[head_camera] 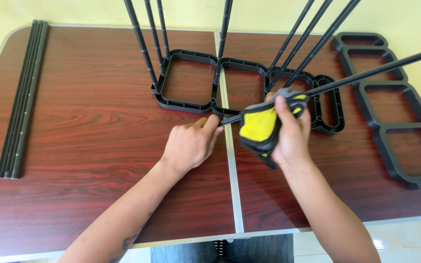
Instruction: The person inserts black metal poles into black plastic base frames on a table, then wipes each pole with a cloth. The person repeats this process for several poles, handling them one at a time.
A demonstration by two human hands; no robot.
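My left hand (191, 143) grips the near end of a long black rod (366, 74) that slants up toward the top right. My right hand (291, 131) is closed on a yellow and grey cloth (259, 125) wrapped around that same rod near its lower end. Just behind my hands lies a black plastic frame (210, 104) with square openings. Several black rods (144, 48) stand upright in that frame's sockets.
A bundle of spare black rods (23, 97) lies along the left side of the dark red wood-grain folding table (88, 146). A second black frame (395, 107) with square openings lies flat at the right. A yellow wall is behind.
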